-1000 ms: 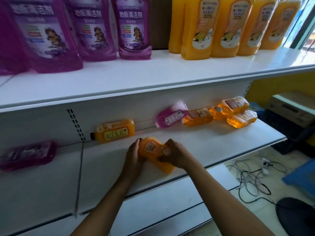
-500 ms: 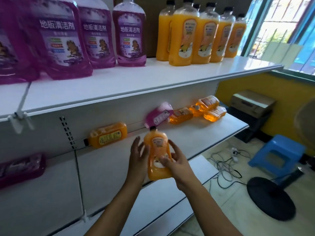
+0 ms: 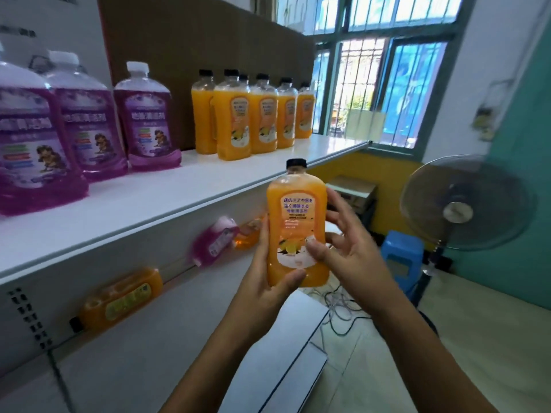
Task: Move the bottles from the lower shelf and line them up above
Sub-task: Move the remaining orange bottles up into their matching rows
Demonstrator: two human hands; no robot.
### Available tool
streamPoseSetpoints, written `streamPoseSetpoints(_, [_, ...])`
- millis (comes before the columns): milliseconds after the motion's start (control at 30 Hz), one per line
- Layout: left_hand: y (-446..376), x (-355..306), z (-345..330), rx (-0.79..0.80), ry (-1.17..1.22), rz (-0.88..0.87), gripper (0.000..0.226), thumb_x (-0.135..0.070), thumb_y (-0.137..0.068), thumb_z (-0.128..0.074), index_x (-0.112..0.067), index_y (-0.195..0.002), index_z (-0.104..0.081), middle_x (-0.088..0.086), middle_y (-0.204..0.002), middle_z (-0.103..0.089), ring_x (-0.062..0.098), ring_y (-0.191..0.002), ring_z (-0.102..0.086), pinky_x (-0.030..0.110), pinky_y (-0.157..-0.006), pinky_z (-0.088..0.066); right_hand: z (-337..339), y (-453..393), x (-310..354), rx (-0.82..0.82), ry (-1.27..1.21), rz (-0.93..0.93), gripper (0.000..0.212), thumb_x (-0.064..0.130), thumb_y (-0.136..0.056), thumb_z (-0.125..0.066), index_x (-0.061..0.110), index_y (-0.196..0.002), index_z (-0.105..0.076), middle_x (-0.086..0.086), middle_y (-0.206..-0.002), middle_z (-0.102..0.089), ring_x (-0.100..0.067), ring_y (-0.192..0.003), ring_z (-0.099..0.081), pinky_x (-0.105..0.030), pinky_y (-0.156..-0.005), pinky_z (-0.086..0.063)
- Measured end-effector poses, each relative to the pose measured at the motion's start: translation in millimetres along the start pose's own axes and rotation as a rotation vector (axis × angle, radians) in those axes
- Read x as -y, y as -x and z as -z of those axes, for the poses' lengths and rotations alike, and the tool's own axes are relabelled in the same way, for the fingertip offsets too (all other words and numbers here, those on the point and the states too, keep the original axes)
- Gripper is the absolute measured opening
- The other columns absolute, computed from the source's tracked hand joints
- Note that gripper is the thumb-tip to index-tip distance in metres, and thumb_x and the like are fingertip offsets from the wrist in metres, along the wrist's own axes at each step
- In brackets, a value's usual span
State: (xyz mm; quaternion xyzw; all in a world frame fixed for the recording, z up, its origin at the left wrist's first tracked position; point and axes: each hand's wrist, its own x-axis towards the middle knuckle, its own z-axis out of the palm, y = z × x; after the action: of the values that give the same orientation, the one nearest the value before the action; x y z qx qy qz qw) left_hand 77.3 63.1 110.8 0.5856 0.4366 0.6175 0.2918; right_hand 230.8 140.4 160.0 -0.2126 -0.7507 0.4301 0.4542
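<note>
Since the earlier frame we have lifted the orange bottle (image 3: 296, 225) off the lower shelf (image 3: 167, 332). From the head camera, it stands upright in mid-air before the upper shelf (image 3: 143, 216); our left hand (image 3: 265, 281) grips its base, right hand (image 3: 346, 248) fingers curl around its side.

The held bottle (image 3: 298, 234) hides part of the lower shelf (image 3: 167, 338) and most of an orange bottle (image 3: 246, 235) lying there. The pink bottle (image 3: 214, 241) beside it is motion-blurred, its label unreadable. The leftmost purple bottle (image 3: 26, 150) is cut by the frame's left edge.
</note>
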Motion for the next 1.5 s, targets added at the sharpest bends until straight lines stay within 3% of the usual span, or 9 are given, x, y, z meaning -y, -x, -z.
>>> streamPoseSetpoints(200, [-49,-46,-17,0.069,-0.193,-0.161,0.090,-0.048,-0.089,-0.061,-0.059,-0.146,0.008,-0.050,-0.139,-0.027,-0.009,-0.132,-0.042,0.023,-0.103,-0.046,37,-34,32,-0.030,0.112,0.175,0.093,0.041,-0.076,-0.077,0.063,-0.146,-0.019,0.006,-0.155,-0.036,-0.017,-0.123,-0.061,-0.047,-0.088,-0.060])
streamPoseSetpoints(300, [-80,-56,-19,0.098,-0.323,-0.197,0.095,-0.056,-0.087,-0.060,-0.055,-0.147,0.015,-0.034,-0.152,-0.024,-0.006,-0.136,-0.037,0.032,-0.109,-0.042,58,-67,38,-0.010,0.206,0.202,0.106,0.047,-0.069,-0.080,0.063,-0.147,-0.010,0.008,-0.160,-0.025,-0.020,-0.133,-0.052,-0.045,-0.095,-0.057])
streamPoseSetpoints(567, [-188,-49,-44,0.131,-0.511,-0.081,0.120,-0.044,-0.081,-0.072,-0.044,-0.146,0.029,-0.019,-0.156,-0.025,-0.026,-0.109,-0.041,0.002,-0.082,-0.043,126,-167,2,0.107,0.374,0.399,0.105,0.033,-0.074,-0.085,0.053,-0.148,-0.015,0.012,-0.150,-0.022,-0.012,-0.129,-0.046,-0.015,-0.087,-0.056])
streamPoseSetpoints(767, [-280,-37,-83,0.038,-0.615,-0.080,0.121,-0.029,-0.084,-0.075,-0.033,-0.150,0.027,-0.005,-0.158,-0.027,0.002,-0.131,-0.039,0.021,-0.098,-0.043,192,-252,-31,0.130,0.365,0.495,0.110,0.025,-0.071,-0.088,0.050,-0.149,-0.015,0.003,-0.149,-0.022,-0.007,-0.120,-0.042,-0.003,-0.076,-0.050])
streamPoseSetpoints(900, [-328,-18,-99,-0.028,-0.696,-0.052,0.122,-0.025,-0.085,-0.074,-0.033,-0.147,0.031,-0.002,-0.158,-0.027,0.005,-0.132,-0.037,0.024,-0.100,-0.039,215,-297,-61,0.136,0.332,0.557,0.104,0.017,-0.073,-0.087,0.039,-0.151,-0.022,0.004,-0.142,-0.023,0.005,-0.115,-0.043,-0.003,-0.075,-0.049])
streamPoseSetpoints(1033, [-363,4,-99,-0.131,-0.830,0.018,0.125,-0.025,-0.084,-0.075,-0.033,-0.145,0.033,0.002,-0.157,-0.033,0.015,-0.135,-0.044,0.023,-0.095,-0.038,214,-339,-96,0.144,0.278,0.591,0.102,0.012,-0.073,-0.086,0.036,-0.150,-0.024,-0.002,-0.151,-0.022,-0.012,-0.124,-0.042,-0.004,-0.080,-0.048])
streamPoseSetpoints(1233, [-398,26,-83,-0.270,-0.935,0.179,0.113,-0.022,-0.089,-0.070,-0.025,-0.152,0.023,0.005,-0.156,-0.034,0.023,-0.136,-0.045,0.038,-0.106,-0.041,190,-395,-135,0.164,0.305,0.636,0.100,0.009,-0.076,-0.083,0.031,-0.153,-0.023,-0.002,-0.155,-0.020,-0.017,-0.134,-0.035,-0.009,-0.090,-0.046])
streamPoseSetpoints(1400, [-407,41,-69,-0.284,-1.065,0.340,0.080,-0.034,-0.092,-0.066,-0.023,-0.154,-0.016,0.004,-0.149,-0.046,0.025,-0.131,-0.049,0.038,-0.103,-0.046,176,-442,-154,0.274,0.287,0.629,0.099,0.005,-0.079,-0.080,0.029,-0.154,-0.020,-0.005,-0.158,-0.016,-0.019,-0.136,-0.033,-0.010,-0.094,-0.044])
streamPoseSetpoints(1500, [-407,44,-67,-0.295,-1.153,0.395,0.063,-0.041,-0.094,-0.060,-0.020,-0.147,-0.035,0.006,-0.144,-0.051,0.025,-0.126,-0.051,0.037,-0.099,-0.047,169,-463,-164,0.317,0.254,0.601,0.099,0.001,-0.079,-0.079,0.028,-0.154,-0.020,-0.006,-0.159,-0.013,-0.023,-0.139,-0.033,-0.029,-0.100,-0.052])
